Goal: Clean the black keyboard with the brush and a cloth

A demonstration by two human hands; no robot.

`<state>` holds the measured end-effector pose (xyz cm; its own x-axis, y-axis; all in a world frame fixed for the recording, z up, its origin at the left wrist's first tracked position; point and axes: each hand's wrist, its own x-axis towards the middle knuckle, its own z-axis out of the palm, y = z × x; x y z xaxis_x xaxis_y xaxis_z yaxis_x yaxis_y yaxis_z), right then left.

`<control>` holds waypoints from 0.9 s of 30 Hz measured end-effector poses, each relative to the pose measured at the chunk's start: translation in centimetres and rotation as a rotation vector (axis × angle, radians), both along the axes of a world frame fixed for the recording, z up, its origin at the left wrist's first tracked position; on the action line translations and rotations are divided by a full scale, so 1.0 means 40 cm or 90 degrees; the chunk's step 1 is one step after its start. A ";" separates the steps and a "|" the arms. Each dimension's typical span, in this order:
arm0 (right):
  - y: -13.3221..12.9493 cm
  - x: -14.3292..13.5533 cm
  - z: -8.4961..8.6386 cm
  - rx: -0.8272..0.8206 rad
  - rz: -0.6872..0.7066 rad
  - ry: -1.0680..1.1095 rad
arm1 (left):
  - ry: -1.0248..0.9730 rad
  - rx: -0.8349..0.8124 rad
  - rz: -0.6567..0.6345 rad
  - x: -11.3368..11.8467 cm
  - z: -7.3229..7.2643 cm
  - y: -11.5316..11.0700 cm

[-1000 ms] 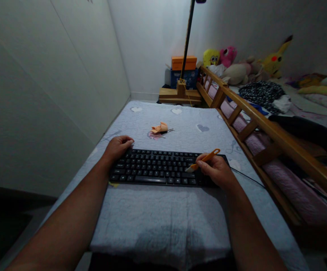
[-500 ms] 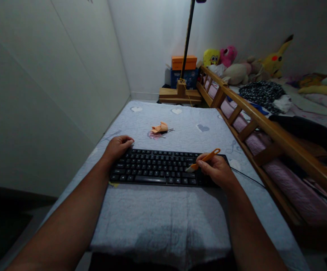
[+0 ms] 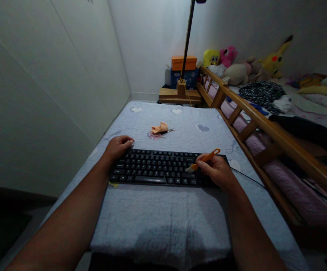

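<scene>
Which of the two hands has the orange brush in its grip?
The right hand, which pinches the orange brush, its pale tip toward the keyboard. The left hand shows no tool and sits at the keyboard's far left corner.

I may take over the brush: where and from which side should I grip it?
Best, I think, grip the brush by its looped handle end, from above: that end sticks up free of the right hand, while the bristles point down at the keyboard.
</scene>
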<state>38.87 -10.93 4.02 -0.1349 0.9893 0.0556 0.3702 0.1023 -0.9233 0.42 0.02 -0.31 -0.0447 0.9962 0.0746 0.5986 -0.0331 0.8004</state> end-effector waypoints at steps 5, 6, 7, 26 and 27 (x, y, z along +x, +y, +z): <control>-0.001 -0.003 0.006 -0.006 -0.003 -0.002 | -0.042 -0.007 -0.001 0.002 -0.003 -0.001; -0.001 -0.004 0.007 -0.008 -0.004 0.000 | -0.049 -0.011 -0.003 0.002 -0.004 -0.002; -0.002 -0.005 0.008 -0.010 -0.005 0.001 | -0.054 -0.014 -0.005 0.002 -0.004 -0.002; 0.000 -0.002 0.006 0.014 -0.003 -0.052 | -0.052 -0.014 -0.018 0.001 -0.001 -0.001; 0.000 -0.002 0.005 0.016 -0.003 -0.054 | -0.053 -0.013 -0.019 0.000 -0.003 -0.001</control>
<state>38.78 -10.92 4.22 -0.1350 0.9885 0.0683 0.4477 0.1224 -0.8858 0.44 -0.03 -0.41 -0.0203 0.9985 0.0507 0.5290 -0.0323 0.8480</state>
